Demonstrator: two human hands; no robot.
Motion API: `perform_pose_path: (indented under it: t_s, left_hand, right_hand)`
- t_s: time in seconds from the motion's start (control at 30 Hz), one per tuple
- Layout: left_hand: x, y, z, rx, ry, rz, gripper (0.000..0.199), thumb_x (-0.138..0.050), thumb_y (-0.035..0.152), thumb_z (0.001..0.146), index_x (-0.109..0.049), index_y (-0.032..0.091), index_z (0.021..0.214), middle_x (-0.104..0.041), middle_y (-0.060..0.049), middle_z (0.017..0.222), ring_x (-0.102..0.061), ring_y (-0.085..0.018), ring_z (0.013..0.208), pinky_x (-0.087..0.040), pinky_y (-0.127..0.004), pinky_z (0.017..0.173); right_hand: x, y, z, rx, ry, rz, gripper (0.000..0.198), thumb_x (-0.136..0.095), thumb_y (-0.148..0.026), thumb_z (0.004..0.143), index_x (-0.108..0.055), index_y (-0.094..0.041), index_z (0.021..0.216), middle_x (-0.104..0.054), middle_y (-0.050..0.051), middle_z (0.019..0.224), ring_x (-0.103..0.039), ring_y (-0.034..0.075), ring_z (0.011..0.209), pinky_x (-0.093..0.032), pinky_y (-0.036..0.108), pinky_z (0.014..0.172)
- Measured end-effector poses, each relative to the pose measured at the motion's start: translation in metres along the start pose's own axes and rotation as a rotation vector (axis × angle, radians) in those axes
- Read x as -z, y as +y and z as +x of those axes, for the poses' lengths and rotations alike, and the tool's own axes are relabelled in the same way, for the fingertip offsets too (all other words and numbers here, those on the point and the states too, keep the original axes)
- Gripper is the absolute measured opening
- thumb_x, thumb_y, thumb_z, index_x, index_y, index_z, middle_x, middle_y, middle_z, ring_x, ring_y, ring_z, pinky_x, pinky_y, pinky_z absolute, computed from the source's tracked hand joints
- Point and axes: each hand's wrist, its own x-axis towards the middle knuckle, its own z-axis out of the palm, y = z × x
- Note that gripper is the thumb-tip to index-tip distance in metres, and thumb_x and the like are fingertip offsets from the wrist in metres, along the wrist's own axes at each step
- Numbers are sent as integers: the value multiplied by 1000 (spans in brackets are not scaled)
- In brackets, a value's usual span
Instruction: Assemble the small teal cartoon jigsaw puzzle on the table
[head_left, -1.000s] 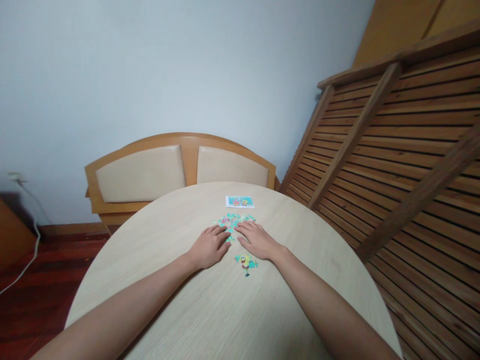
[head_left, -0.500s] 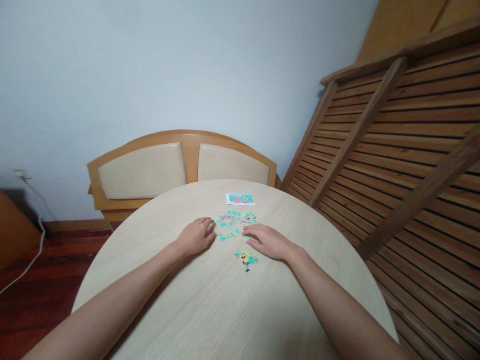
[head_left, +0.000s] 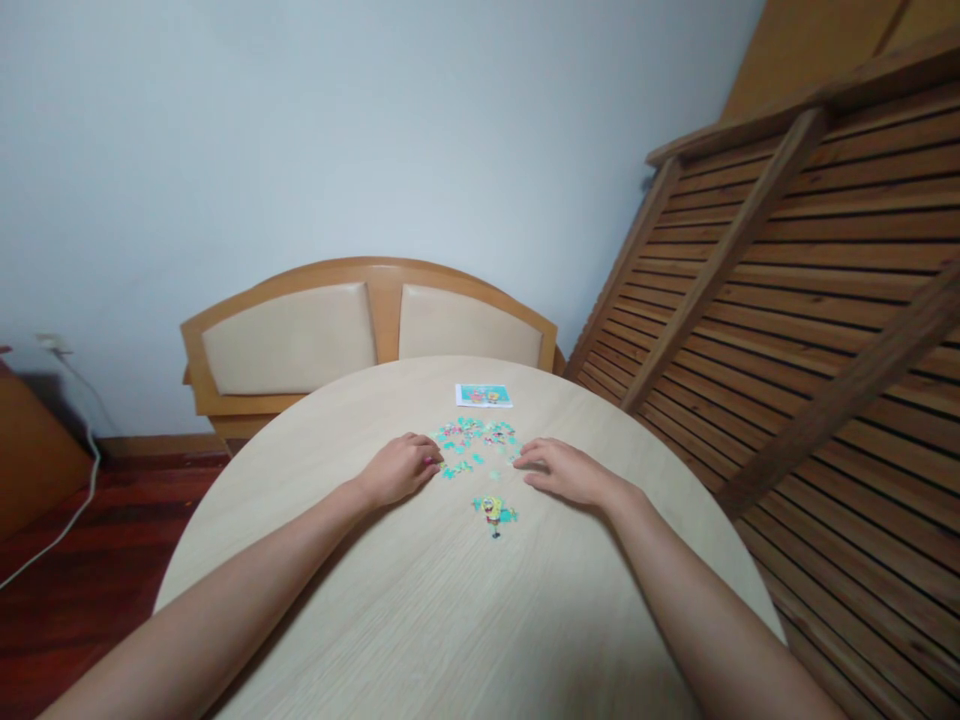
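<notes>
Loose jigsaw puzzle pieces, mostly teal with some pink, lie scattered between my two hands. My left hand is at the left of them, its fingers curled with a small pink puzzle piece at the tips. At the right side of the pieces rests my right hand, fingers apart and nothing plainly held; what lies right under its fingertips is too small to make out. Nearer to me sits a joined puzzle section showing a yellow cartoon sponge figure with teal pieces around it.
A picture card of the cartoon scene lies beyond the pieces on the round pale wooden table. Behind the table stands a padded headboard against the wall. A slatted wooden frame leans at the right.
My right hand has moved right, away from the pieces. A pink piece now shows at my left fingertips, and the left hand has shifted slightly right. The view has tilted a little.
</notes>
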Motion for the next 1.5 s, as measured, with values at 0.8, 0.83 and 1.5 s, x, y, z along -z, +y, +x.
perform_pose_path:
  t_s: [0.8, 0.83, 1.5]
  left_hand:
    - [-6, 11, -2, 197, 16, 34, 14, -51, 31, 92, -61, 21, 94, -66, -8, 101, -61, -24, 96, -49, -34, 82]
    - [-7, 11, -2, 203, 21, 39, 16, -50, 31, 92, -61, 20, 97, -66, -9, 102, -62, -24, 97, -50, -35, 83]
    - [-21, 9, 2, 62, 30, 57, 42, -41, 41, 99, -60, 16, 126, -58, -12, 133, -52, -25, 125, -39, -41, 110]
  right_hand:
    - [-47, -26, 26, -114, 22, -126, 53, -38, -39, 98, -42, -22, 148, -34, 7, 158, -27, 28, 146, -23, 48, 117]
    - [-45, -26, 26, -97, 29, -121, 52, -40, -39, 98, -44, -22, 147, -37, 7, 157, -29, 28, 145, -23, 47, 117]
    - [-41, -30, 21, 63, 147, -76, 38, -50, -28, 94, -56, -22, 131, -58, 10, 133, -50, 24, 125, -36, 42, 107]
